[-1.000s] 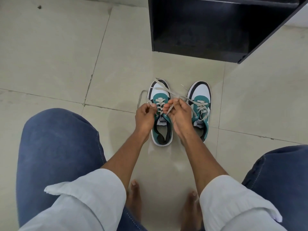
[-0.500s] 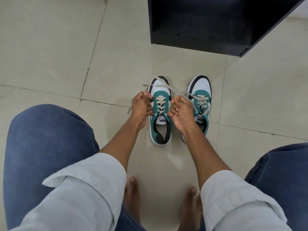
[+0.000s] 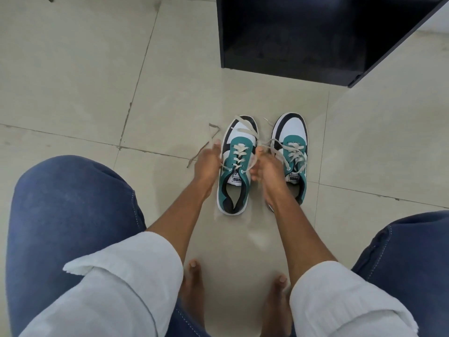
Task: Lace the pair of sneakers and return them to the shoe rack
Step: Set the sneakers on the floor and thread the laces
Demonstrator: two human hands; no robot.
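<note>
- Head view: two sneakers stand side by side on the tiled floor point(image 3: 73, 69), toes pointing away from me toward the black shoe rack point(image 3: 315, 32) at the far side.
- The left sneaker point(image 3: 237, 166) is teal over the lacing panel and collar, with a white toe, a black toe edge, a white sole rim and a dark inside; its tongue label reads PUMA.
- Its beige lace point(image 3: 239, 154) crosses in rows up the eyelets, and both free ends run out sideways from the top.
- My left hand point(image 3: 206, 164) is just left of that shoe, its grip closed on the left lace end, which trails out over the floor in a blurred loop.
- My right hand point(image 3: 263, 166) sits between the two shoes, its grip curled shut on the other lace end, drawn taut from the top eyelets.
- The right sneaker point(image 3: 292, 147) has the same colours; its lace lies loose across the top and my right wrist hides its heel.
- White rolled sleeves point(image 3: 126, 276) cover my forearms, blue jeans point(image 3: 68, 203) my knees, and my bare feet point(image 3: 194, 288) rest on the near floor.
</note>
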